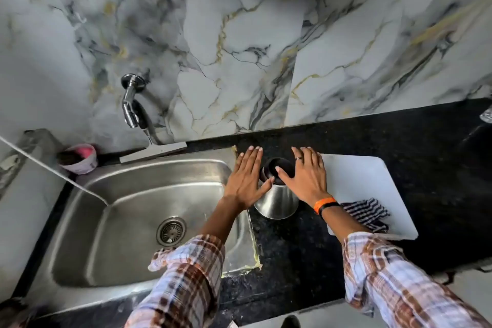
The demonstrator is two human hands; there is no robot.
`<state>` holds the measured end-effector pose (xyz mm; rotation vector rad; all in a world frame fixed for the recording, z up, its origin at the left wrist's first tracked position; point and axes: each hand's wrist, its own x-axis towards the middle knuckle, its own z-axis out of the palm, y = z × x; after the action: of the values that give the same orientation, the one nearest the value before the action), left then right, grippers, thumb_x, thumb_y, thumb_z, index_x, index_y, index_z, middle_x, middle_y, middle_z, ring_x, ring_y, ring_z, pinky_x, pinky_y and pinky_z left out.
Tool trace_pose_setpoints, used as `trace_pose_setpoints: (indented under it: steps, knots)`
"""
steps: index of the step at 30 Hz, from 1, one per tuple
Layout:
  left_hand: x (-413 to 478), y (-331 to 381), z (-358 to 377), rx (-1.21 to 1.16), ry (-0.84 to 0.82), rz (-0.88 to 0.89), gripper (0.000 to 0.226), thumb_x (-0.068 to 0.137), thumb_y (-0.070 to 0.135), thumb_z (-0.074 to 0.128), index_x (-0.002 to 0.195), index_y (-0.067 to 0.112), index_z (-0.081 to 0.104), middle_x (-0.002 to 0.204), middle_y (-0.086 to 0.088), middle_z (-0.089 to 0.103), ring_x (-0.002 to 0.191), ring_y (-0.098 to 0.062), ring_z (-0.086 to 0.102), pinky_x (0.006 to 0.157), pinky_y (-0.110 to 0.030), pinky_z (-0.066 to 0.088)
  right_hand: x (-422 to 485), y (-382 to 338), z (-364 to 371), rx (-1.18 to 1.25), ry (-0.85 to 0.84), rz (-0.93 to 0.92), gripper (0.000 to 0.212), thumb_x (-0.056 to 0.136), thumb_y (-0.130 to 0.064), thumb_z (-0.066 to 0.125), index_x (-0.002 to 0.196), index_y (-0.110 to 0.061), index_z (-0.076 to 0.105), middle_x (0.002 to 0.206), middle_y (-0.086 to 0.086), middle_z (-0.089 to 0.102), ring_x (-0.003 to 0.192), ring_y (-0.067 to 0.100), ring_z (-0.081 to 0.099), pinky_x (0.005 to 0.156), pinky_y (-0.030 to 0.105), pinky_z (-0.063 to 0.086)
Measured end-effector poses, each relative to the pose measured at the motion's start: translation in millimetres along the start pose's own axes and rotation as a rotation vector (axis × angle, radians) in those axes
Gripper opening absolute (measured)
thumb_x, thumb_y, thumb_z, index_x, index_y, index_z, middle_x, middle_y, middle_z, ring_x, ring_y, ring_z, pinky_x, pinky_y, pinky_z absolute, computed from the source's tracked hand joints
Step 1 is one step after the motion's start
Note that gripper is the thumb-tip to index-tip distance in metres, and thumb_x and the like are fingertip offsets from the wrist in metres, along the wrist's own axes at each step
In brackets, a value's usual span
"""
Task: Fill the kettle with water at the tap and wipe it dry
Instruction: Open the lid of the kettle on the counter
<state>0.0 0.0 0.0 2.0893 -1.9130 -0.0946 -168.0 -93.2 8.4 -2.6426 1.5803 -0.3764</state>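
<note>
A steel kettle (277, 201) with a black lid stands on the black counter just right of the sink. My left hand (246, 177) is spread flat on its left side and my right hand (306, 177) is spread flat on its right side, thumbs meeting over the lid. Fingers of both hands are apart and point toward the wall; neither wraps the kettle. A chrome tap (130, 104) juts from the marble wall above the sink's far left. A striped cloth (366, 214) lies on a white board, by my right wrist.
The steel sink (127, 221) with its drain fills the left. The white board (372, 184) lies on the black counter (399, 136) right of the kettle. A pink-and-white bowl (80, 158) sits at the sink's far left corner. A squeegee (154, 150) leans below the tap.
</note>
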Motion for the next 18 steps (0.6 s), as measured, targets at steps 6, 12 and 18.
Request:
trace_pose_setpoints:
  steps: [6, 12, 18]
  knots:
    - [-0.5, 8.9, 14.7, 0.043, -0.179, -0.059, 0.096, 0.092, 0.072, 0.005, 0.161, 0.005, -0.003, 0.172, -0.010, -0.002, 0.159, -0.020, -0.007, 0.127, -0.032, -0.011, 0.4, 1.1, -3.8, 0.059, -0.160, 0.091, 0.090, 0.082, -0.082, 0.035, 0.137, -0.016, 0.060, 0.126, 0.018, 0.067, 0.124, 0.036, 0.057, 0.106, 0.047, 0.046]
    - [-1.5, 6.4, 24.0, 0.022, -0.164, -0.081, 0.108, 0.083, 0.079, -0.012, 0.161, 0.004, 0.000, 0.172, -0.012, 0.002, 0.160, -0.021, -0.002, 0.130, -0.034, -0.004, 9.4, 3.5, -7.5, 0.060, -0.244, 0.043, 0.073, 0.091, -0.069, 0.048, 0.139, -0.015, 0.055, 0.131, 0.019, 0.062, 0.128, 0.038, 0.053, 0.107, 0.050, 0.041]
    - [-2.8, 6.0, 21.7, 0.024, -0.177, -0.078, 0.096, 0.094, 0.072, 0.008, 0.161, 0.004, -0.001, 0.172, -0.012, 0.001, 0.160, -0.020, -0.004, 0.129, -0.034, -0.006, 11.6, 5.4, -9.1, 0.066, -0.266, 0.010, 0.066, 0.094, -0.064, 0.048, 0.135, -0.013, 0.057, 0.130, 0.017, 0.061, 0.128, 0.038, 0.053, 0.108, 0.053, 0.039]
